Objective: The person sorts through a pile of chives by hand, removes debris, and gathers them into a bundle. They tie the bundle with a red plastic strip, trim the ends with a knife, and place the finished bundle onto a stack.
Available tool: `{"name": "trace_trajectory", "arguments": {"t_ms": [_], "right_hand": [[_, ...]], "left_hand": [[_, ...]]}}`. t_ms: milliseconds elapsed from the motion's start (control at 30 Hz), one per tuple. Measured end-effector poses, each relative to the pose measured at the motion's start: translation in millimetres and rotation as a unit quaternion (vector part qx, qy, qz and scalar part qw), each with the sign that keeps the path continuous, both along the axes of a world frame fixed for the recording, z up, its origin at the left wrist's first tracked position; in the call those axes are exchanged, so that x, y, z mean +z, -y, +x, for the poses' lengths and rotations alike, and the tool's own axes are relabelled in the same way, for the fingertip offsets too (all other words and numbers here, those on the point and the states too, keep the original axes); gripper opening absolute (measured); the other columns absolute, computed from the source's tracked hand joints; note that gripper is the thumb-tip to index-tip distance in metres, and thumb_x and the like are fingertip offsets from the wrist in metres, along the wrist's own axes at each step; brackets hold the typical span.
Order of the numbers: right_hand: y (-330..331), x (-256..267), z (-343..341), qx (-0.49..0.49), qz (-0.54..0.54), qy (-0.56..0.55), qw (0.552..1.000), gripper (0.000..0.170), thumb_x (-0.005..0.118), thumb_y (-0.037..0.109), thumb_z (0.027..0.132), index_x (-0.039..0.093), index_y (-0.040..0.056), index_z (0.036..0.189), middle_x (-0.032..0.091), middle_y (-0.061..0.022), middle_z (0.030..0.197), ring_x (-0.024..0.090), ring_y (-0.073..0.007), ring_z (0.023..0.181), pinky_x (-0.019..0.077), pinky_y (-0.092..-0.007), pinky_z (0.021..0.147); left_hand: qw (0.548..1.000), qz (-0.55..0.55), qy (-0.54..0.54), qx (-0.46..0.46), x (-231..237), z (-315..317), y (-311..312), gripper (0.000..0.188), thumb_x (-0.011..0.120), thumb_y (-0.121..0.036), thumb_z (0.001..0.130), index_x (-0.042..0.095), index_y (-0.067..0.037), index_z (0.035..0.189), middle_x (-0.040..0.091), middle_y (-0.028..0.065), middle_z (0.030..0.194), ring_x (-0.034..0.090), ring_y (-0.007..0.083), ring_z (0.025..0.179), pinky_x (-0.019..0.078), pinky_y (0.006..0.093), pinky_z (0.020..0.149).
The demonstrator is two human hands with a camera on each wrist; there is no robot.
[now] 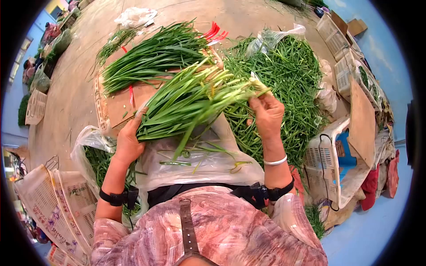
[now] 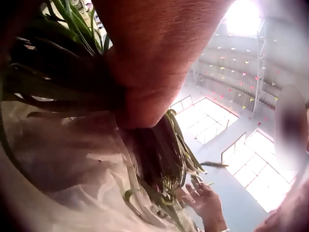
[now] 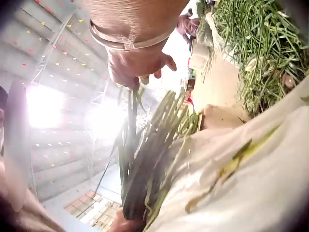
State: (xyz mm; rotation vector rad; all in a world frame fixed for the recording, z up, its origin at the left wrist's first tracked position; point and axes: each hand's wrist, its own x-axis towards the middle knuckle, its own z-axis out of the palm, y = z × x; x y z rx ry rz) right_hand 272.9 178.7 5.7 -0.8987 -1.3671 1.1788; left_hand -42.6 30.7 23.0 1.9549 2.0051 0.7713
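A loose bunch of long green stalks (image 1: 182, 104) lies slantwise over the person's lap, pale ends to the right. The left hand (image 1: 129, 141) grips its leafy end; the left wrist view shows that hand (image 2: 149, 82) close up against dark leaves. At the pale ends, the right hand (image 1: 267, 114) pinches a few stalks between thumb and fingers; in the right wrist view this hand (image 3: 137, 67) is above the bunch (image 3: 149, 159), holding thin stalks. Beyond them, a neat pile of green stalks (image 1: 155, 55) rests on a cardboard-topped surface (image 1: 117, 104).
A large heap of loose greens (image 1: 288, 80) spreads to the right. Red ties (image 1: 214, 32) lie at the pile's far end. Clear plastic (image 1: 199, 168) covers the lap. A white crate (image 1: 324, 164) stands at the right, a plastic bag of greens (image 1: 91, 146) at the left.
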Motion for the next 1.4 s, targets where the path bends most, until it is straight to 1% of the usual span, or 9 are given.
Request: {"name": "trace_trajectory", "arguments": {"t_ms": [233,333,533,667,1100,1133,1200,1300,1400], "right_hand": [[-69,-20,95,-0.136,-0.121,-0.145,0.972,0.027,0.062,0.012,0.083,0.058,-0.0029,0.105,0.065,-0.0152,0.092,0.065,-0.0237,0.082,0.0535,-0.0307,0.064],[-66,7,94,-0.342,-0.021,0.612,0.713,0.034,0.066,0.017,0.08,0.058,-0.0026,0.106,0.063,-0.0197,0.099,0.061,-0.031,0.093,0.0496,-0.0384,0.081],[-40,44,-2,0.052,0.291,0.344,0.891,0.038,0.069,0.019,0.074,0.059,0.001,0.106,0.062,-0.0204,0.095,0.06,-0.0299,0.093,0.0462,-0.0388,0.083],[-37,17,-37,0.111,0.208,0.525,0.818,0.025,0.066,0.015,0.076,0.062,0.0051,0.099,0.062,-0.0186,0.078,0.061,-0.0327,0.07,0.0484,-0.0386,0.065],[-57,-37,97,0.186,-0.234,-0.259,0.918,0.017,0.064,0.014,0.082,0.06,0.0005,0.091,0.062,-0.0082,0.079,0.062,-0.0201,0.07,0.0512,-0.0343,0.06],[-60,-37,106,0.077,-0.207,0.121,0.968,0.024,0.065,0.019,0.081,0.06,0.0,0.095,0.062,-0.0103,0.087,0.062,-0.0223,0.073,0.0503,-0.0374,0.064],[-51,-26,98,-0.094,-0.11,0.715,0.684,0.047,0.068,0.03,0.075,0.059,-0.003,0.108,0.062,-0.0168,0.103,0.062,-0.0278,0.078,0.0475,-0.0403,0.077],[-39,-30,73,0.014,-0.143,0.299,0.943,0.049,0.065,0.021,0.079,0.052,-0.0096,0.114,0.064,-0.0175,0.095,0.063,-0.0226,0.083,0.0498,-0.0341,0.071],[-16,-16,18,0.099,-0.269,0.019,0.958,0.051,0.065,0.022,0.082,0.046,-0.0076,0.12,0.062,-0.0151,0.099,0.066,-0.0189,0.078,0.0476,-0.0228,0.051]], "left_hand": [[0.997,0.002,-0.081,0.006,-14,-8,6,0.079,0.059,0.007,0.06,0.039,-0.016,0.134,0.056,0.0142,0.094,0.056,0.036,0.088,0.0467,0.041,0.075],[0.994,-0.002,-0.109,0.017,-6,3,5,0.083,0.06,0.006,0.06,0.038,-0.02,0.135,0.053,0.0115,0.086,0.057,0.0343,0.078,0.047,0.0416,0.066],[0.975,0.051,-0.216,0.0,-14,1,4,0.084,0.06,0.004,0.061,0.037,-0.025,0.137,0.047,0.0092,0.076,0.053,0.0301,0.063,0.0445,0.0409,0.055],[0.961,0.075,-0.265,0.009,-17,1,5,0.079,0.058,0.002,0.063,0.039,-0.023,0.136,0.046,0.0087,0.074,0.052,0.0289,0.061,0.0429,0.0392,0.054],[0.978,0.049,-0.204,0.013,-23,-3,7,0.082,0.058,0.004,0.062,0.038,-0.022,0.137,0.05,0.0094,0.079,0.054,0.0305,0.066,0.0452,0.0397,0.059],[0.978,0.05,-0.204,0.011,-23,-2,6,0.082,0.058,0.004,0.062,0.038,-0.022,0.137,0.05,0.0094,0.079,0.054,0.0305,0.066,0.0452,0.0397,0.059],[0.992,0.044,-0.117,0.013,-21,-2,3,0.083,0.059,0.005,0.062,0.037,-0.023,0.137,0.051,0.0096,0.082,0.055,0.0319,0.071,0.0468,0.0403,0.063],[0.997,-0.002,-0.076,0.014,-14,-5,0,0.081,0.059,0.006,0.062,0.038,-0.021,0.135,0.054,0.0127,0.09,0.056,0.0345,0.082,0.047,0.0398,0.072],[0.999,-0.023,-0.041,0.0,-19,-17,-3,0.071,0.059,0.006,0.062,0.043,-0.011,0.129,0.056,0.0169,0.098,0.055,0.0367,0.093,0.0456,0.0385,0.08]]}}
